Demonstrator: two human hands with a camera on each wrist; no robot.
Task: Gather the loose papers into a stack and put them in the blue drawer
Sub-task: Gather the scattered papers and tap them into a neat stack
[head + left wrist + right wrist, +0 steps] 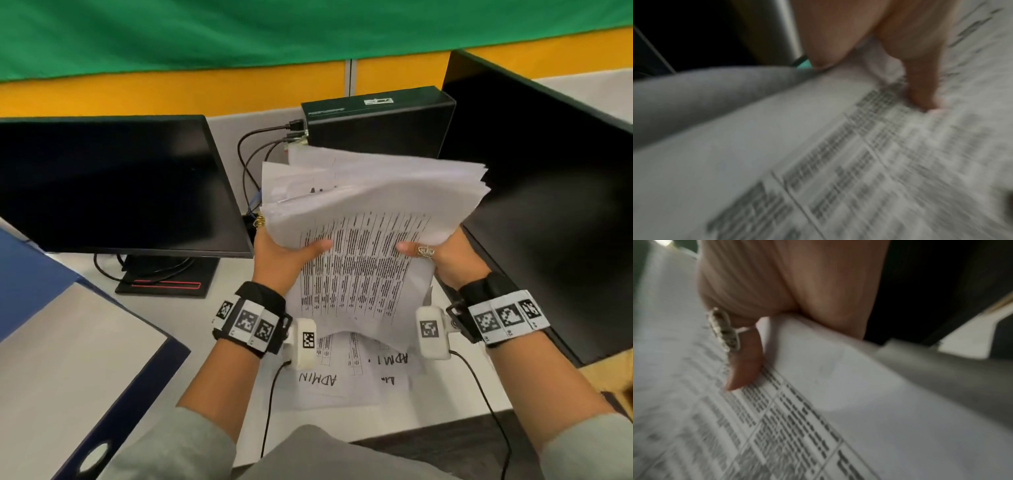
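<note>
A thick, uneven stack of white papers (363, 219) with printed tables is lifted above the desk between both hands. My left hand (284, 251) grips its left edge, thumb on top and fingers underneath. My right hand (442, 253), with a ring on the thumb, grips the right edge the same way. The wrist views are blurred: the left thumb (920, 91) and the ringed right thumb (744, 368) press on the printed top sheet (777, 426). A few loose sheets (342, 380) marked "ADMIN" lie flat on the desk below. The blue drawer is not in view.
A black monitor (113, 185) stands at the left and a second black monitor (548, 192) at the right. A black box (376, 120) with cables sits behind the papers. A blue binder (68, 342) lies at the lower left on the white desk (445, 407).
</note>
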